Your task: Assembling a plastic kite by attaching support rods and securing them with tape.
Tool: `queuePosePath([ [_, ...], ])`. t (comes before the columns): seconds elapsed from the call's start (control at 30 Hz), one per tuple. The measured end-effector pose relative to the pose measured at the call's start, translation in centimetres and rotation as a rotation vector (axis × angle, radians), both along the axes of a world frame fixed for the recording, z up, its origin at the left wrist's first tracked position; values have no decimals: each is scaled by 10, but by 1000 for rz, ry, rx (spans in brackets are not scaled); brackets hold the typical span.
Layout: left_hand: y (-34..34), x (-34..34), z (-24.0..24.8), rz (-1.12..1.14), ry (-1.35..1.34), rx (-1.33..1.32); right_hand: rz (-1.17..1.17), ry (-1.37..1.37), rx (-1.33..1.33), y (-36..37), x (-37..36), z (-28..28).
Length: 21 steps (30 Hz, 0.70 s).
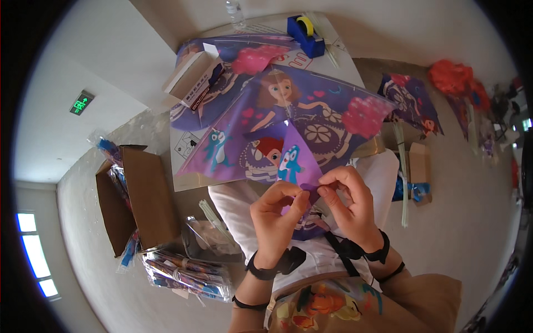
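A purple kite (330, 119) printed with a cartoon princess and pink clusters lies spread over the table's near edge and my lap. From its middle rises a purple triangular flap (302, 161) with a blue cartoon animal on it. My left hand (279, 213) pinches the lower part of this flap between thumb and forefinger. Close beside it, my right hand (351, 202) pinches the same flap's edge. Both hands' fingertips almost meet. Whatever small part lies between the fingertips is too small to make out.
On the table (186, 152) are an open white box (194, 77), a blue tape dispenser (306, 38) and a plastic bottle (235, 14). Cardboard boxes (152, 200) stand at the left, near bagged rolled kites (189, 275). Pale rods (401, 166) lean at the right beside another box (419, 166).
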<state>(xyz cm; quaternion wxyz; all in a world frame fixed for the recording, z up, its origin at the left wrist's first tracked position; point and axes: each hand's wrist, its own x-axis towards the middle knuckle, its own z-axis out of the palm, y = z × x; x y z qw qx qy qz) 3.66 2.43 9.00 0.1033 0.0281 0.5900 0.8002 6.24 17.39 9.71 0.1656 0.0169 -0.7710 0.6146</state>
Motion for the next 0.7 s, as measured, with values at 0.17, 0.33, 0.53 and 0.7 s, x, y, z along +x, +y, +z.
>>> queuePosePath([
  [0.17, 9, 1, -8, -50, -99, 196, 6, 20, 12, 6, 4, -7],
  [0.33, 15, 6, -10, -9, -173, 264, -51, 125, 28, 1, 8, -7],
  [0.53, 16, 11, -12, -31, 75, -191, 55, -32, -111, 10, 8, -12],
  [0.7, 11, 10, -6, -156, -86, -60, 134, -298, -606, 17, 9, -5],
])
